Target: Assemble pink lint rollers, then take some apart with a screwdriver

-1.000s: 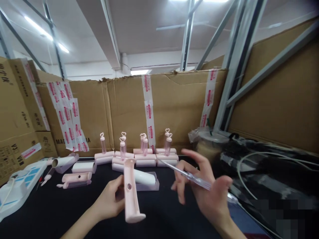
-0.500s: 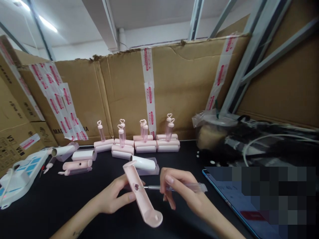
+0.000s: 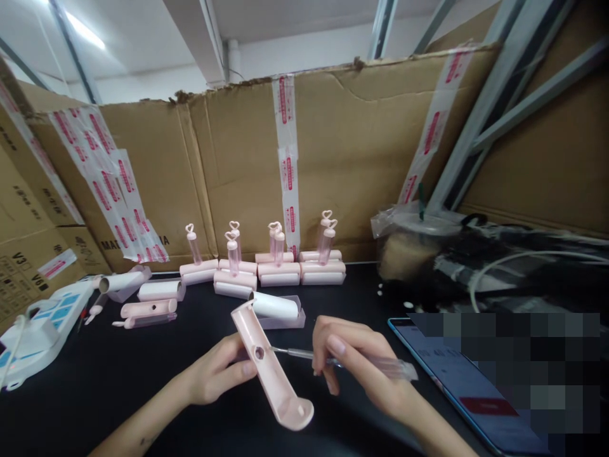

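Observation:
My left hand point(image 3: 216, 374) grips a pale pink, trough-shaped lint roller shell point(image 3: 273, 381) by its middle. The shell is tilted, its hollow side facing me, and a round hole shows in its wall. In my right hand point(image 3: 356, 352) is a screwdriver point(image 3: 299, 353) with a clear handle and a thin metal shaft. Its tip points left and lies at the shell's right edge, close to the hole; whether it touches cannot be made out. Just behind the shell, a white paper roll point(image 3: 276, 306) rests in a clear cover point(image 3: 297, 318) on the black table.
Several pink lint rollers point(image 3: 278, 273) with upright heart-topped handles stand along the cardboard wall point(image 3: 352, 158). More loose rolls and a pink shell point(image 3: 148, 308) lie at left, near a white power strip point(image 3: 42, 343). At right are a phone point(image 3: 457, 381) and a bagged drink cup point(image 3: 404, 247).
My right hand has shifted slightly right with the screwdriver, whose shaft now slopes more and whose tip is a little farther from the hole. The shell stays in my left hand.

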